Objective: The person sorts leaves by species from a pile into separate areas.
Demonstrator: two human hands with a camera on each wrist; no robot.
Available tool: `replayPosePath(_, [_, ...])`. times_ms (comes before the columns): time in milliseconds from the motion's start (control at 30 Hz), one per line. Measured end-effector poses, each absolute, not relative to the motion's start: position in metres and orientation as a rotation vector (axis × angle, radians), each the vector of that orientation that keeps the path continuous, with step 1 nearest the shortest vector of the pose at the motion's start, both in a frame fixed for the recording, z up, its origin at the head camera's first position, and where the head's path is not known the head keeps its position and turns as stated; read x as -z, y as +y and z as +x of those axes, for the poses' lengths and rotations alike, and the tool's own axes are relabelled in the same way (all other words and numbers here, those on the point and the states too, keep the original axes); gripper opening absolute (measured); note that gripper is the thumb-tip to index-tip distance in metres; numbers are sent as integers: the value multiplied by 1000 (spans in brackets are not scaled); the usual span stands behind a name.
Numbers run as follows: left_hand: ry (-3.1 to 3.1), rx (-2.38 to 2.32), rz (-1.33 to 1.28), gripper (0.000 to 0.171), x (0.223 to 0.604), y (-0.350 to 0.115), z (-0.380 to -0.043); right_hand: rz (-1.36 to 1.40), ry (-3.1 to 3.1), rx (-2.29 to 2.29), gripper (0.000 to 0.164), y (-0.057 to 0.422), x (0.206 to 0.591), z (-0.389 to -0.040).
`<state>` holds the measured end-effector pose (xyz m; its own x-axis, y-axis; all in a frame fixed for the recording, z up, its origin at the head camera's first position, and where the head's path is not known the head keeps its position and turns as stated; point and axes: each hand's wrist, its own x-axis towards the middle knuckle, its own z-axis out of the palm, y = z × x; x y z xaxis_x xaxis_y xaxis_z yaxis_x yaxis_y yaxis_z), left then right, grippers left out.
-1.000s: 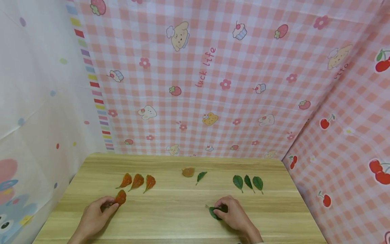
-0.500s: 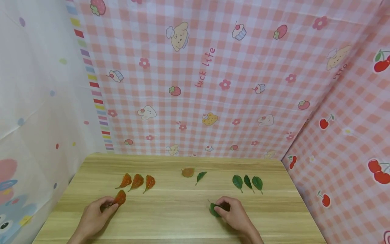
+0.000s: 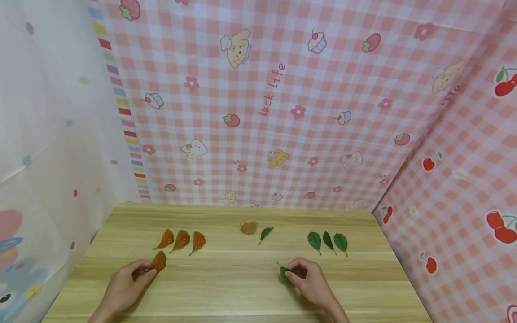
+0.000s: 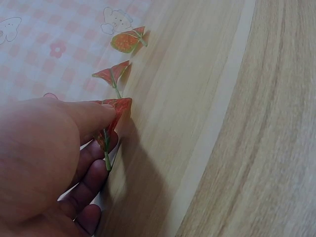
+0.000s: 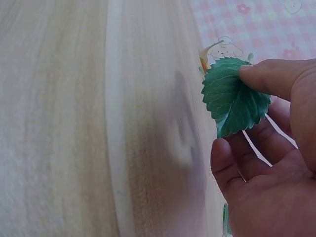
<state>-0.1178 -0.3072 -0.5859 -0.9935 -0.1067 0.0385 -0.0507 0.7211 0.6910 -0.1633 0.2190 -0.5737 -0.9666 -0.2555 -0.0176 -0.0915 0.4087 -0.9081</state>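
My left hand (image 3: 128, 283) pinches a red-orange leaf (image 3: 159, 261) between thumb and fingers at the front left of the table. In the left wrist view the thumb presses on that red leaf (image 4: 117, 109), and its green stem points down between the fingers. At the front right, my right hand (image 3: 308, 280) pinches a green leaf (image 3: 285, 274) with a toothed edge. The right wrist view shows the thumb on the face of this green leaf (image 5: 229, 94), with the fingers curled behind it. A shadow of the hand falls on the wood beside it.
Three orange leaves (image 3: 181, 241) lie in a row at the left of the wooden table (image 3: 226, 287). Three green leaves (image 3: 327, 241) lie at the right. Between the rows, toward the back, are a brownish leaf (image 3: 248, 228) and a small green leaf (image 3: 266, 233). Patterned cloth (image 3: 250, 148) hangs behind.
The green leaf in my right hand has turned between the fingers, its stem end shifting slightly to the right and away from me. My left hand and its leaf stay in place.
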Motion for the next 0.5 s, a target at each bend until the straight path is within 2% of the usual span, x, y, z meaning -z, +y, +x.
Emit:
replayPosePath(300, [-2833,1128,123,28,589,-308,-118,-220,2497,1685,16,220,571,-163])
replayPosePath(500, [-2834,1134,131,29,589,-307,-118,-170,2495,1744,38,221,571,-163])
